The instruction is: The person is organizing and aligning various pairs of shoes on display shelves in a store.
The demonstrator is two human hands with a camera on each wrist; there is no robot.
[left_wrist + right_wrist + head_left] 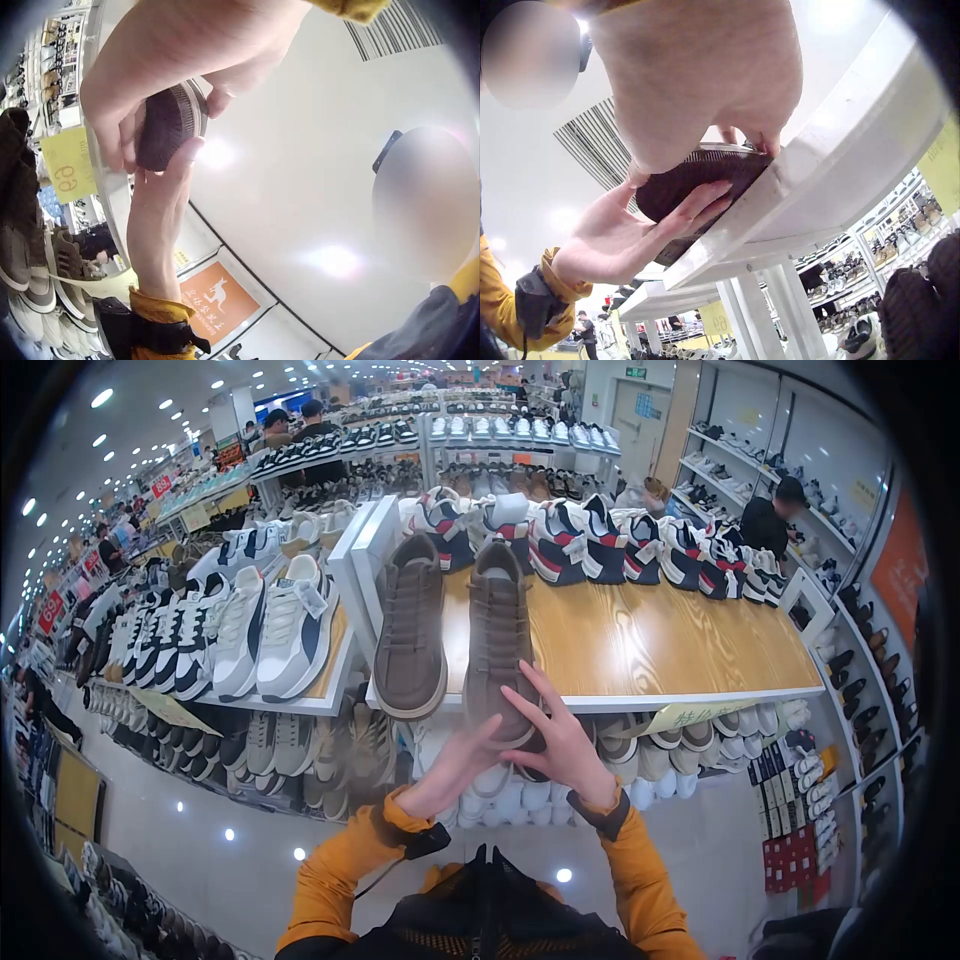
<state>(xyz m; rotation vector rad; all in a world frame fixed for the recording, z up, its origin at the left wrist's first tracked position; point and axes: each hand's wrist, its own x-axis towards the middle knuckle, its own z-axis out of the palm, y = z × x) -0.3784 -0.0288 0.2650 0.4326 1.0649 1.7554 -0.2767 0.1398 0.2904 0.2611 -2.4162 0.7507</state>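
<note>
A brown lace-up shoe (497, 622) lies with its heel end on the wood-topped shelf (640, 645) and its toe past the white front edge. My left hand (452, 768) holds the toe from the left, its fingers reaching under the dark ribbed sole (686, 187) in the right wrist view. From the other side, my right hand (562, 745) grips the toe, fingers spread over the upper and thumb near the tip. The matching brown shoe (410, 630) rests to the left, toe facing me. In the left wrist view both hands surround the toe (166, 127).
Behind the brown pair stands a row of white, navy and red sneakers (600, 540). White sneakers (290, 635) fill the left shelf beyond a white divider (362, 565). More shoes crowd the lower shelf, where a yellow sign (700, 715) hangs. A person (768, 525) is at the right wall.
</note>
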